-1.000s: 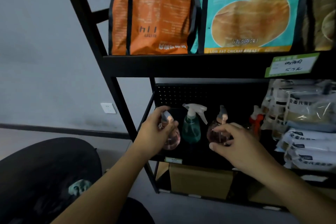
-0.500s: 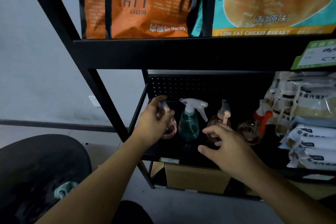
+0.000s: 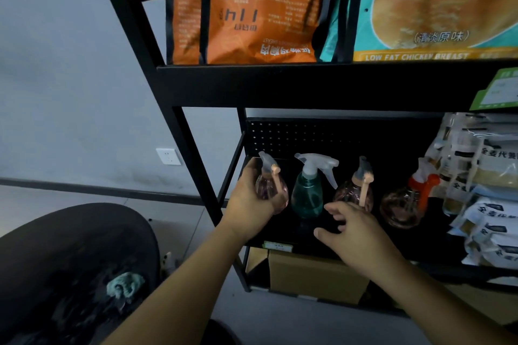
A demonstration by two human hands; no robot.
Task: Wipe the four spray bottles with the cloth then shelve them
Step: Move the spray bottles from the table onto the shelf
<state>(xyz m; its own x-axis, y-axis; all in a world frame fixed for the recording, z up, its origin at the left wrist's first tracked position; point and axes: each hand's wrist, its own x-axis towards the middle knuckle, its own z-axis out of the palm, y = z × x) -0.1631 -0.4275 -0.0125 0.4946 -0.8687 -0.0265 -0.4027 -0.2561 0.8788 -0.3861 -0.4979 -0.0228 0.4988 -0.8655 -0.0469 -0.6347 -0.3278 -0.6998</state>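
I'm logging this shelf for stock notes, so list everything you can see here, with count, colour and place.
pink spray bottle: one, far left of the middle shelf, in the left hand
teal spray bottle: one, white trigger, second from left
pink round spray bottle: one, third from left
clear round spray bottle: one, orange-red trigger, fourth
shelf rack: one, black
orange bag: one, upper shelf
teal chicken breast bag: one, upper shelf right
white food packets: a stack, middle shelf right
cardboard box: one, brown, bottom
cloth: one, pale green, on dark round surface lower left
left hand: grips the pink bottle
right hand: open, before the shelf
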